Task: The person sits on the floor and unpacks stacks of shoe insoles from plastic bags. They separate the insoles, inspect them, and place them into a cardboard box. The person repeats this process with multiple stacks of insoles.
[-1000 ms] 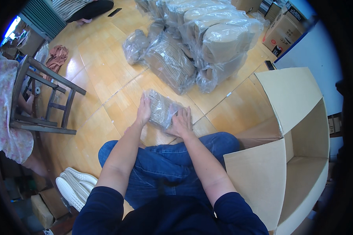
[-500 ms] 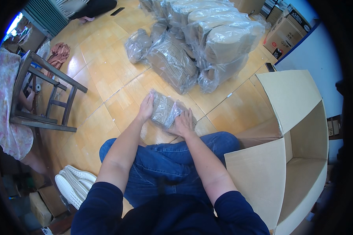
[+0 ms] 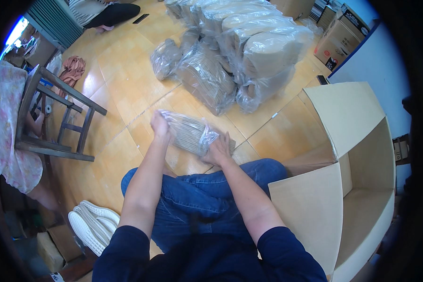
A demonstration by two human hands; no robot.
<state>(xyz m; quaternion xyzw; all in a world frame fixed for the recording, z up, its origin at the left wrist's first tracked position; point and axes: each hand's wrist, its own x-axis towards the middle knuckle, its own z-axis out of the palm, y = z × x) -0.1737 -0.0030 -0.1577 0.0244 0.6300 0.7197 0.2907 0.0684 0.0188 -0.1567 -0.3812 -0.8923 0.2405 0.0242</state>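
I sit on a wooden floor with a clear plastic bag of stacked brown paper pieces [image 3: 191,133] held in front of my knees. My left hand [image 3: 160,126] grips the bag's left end and my right hand [image 3: 217,152] grips its right end, where the plastic is bunched. The bag is lifted off the floor and tilted, its left end higher. A large open cardboard box [image 3: 352,178] lies on its side just right of my right arm, its inside bare.
A pile of several similar plastic-wrapped stacks [image 3: 239,51] lies on the floor ahead. A wooden chair [image 3: 56,117] with a floral cloth stands at left, white shoes [image 3: 91,225] by my left leg. Another person sits at the far top left [image 3: 98,9]. More boxes [image 3: 338,42] stand at top right.
Both hands have lifted the bag slightly and shifted it toward the right, tilting it; the plastic at the right end is now bunched in my right hand.
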